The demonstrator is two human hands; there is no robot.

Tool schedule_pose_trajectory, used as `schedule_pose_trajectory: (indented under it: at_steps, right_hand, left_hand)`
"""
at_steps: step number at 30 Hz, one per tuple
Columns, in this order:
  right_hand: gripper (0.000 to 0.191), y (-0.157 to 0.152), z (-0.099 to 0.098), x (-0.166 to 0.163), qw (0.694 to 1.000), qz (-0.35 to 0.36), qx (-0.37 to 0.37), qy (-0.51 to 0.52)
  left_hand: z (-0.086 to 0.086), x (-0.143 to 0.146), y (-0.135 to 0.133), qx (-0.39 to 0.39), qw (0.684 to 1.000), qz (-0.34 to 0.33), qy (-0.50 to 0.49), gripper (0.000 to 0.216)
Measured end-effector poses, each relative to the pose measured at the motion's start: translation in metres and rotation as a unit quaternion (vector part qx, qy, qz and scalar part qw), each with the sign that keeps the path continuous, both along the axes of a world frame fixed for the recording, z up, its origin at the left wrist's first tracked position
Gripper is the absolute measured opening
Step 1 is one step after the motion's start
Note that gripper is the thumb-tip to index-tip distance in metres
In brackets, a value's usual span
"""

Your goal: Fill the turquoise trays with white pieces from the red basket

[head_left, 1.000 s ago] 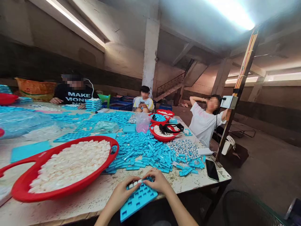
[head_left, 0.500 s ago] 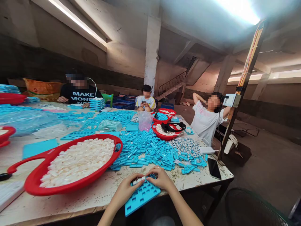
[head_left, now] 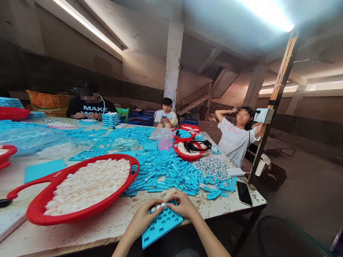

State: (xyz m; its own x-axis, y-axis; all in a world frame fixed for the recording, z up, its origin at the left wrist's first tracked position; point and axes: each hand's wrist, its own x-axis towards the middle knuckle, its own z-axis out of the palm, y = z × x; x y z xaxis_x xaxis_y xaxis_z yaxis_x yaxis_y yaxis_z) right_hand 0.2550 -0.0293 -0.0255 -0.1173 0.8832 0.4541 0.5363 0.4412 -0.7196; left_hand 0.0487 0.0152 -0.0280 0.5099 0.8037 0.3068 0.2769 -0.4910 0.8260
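A blue plastic tray with rows of square holes (head_left: 162, 226) is held at the table's front edge, tilted toward me. My left hand (head_left: 146, 216) grips its far left side, thumb on top. My right hand (head_left: 182, 205) holds the far right corner, its thumb and fingers closed near the top row. Several small white caps (head_left: 157, 206) sit along that far row, between the two thumbs. The lower rows of holes show no caps. My fingertips hide part of the far edge.
A red basin (head_left: 118, 192) heaped with white pieces stands left. Loose blue plastic pieces (head_left: 171, 171) pile up beyond my hands. A phone (head_left: 243, 193) lies near the right corner, by a post (head_left: 268, 125). Three people sit around the table. Another red basin (head_left: 184, 155) holds dark glasses.
My hands and the tray stay almost in place. Across the table, the person in black brings both hands together and bends lower. The person at right shifts an arm.
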Motion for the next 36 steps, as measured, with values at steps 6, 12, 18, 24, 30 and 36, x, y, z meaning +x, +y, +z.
schedule_pose_trajectory:
  at_steps: [6, 12, 18, 24, 30, 36]
  right_hand:
    - [0.014, 0.0, -0.004, 0.003, 1.0, 0.021, 0.015, 0.006]
    - [0.018, -0.003, -0.004, 0.008, 0.999, 0.031, 0.005, -0.011]
    - [0.037, -0.006, -0.004, 0.011, 0.999, 0.034, -0.015, -0.012]
    - [0.032, -0.011, 0.002, 0.009, 0.999, 0.036, -0.037, -0.007]
    - [0.028, -0.011, 0.013, 0.007, 0.997, 0.039, -0.027, -0.058]
    - [0.035, -0.009, 0.034, 0.006, 0.982, 0.083, -0.029, -0.164]
  left_hand:
    - [-0.002, 0.002, -0.002, 0.003, 1.0, 0.003, -0.016, 0.03]
    - [0.002, 0.005, -0.012, 0.004, 1.0, 0.017, -0.02, 0.027]
    - [0.004, 0.006, -0.015, 0.008, 1.0, 0.009, -0.006, 0.026]
    - [0.002, 0.005, -0.014, 0.007, 1.0, 0.0, -0.017, 0.024]
    - [0.004, 0.005, -0.015, 0.003, 1.0, 0.003, -0.023, 0.023]
    - [0.005, 0.005, -0.017, 0.013, 0.999, 0.013, -0.033, 0.022]
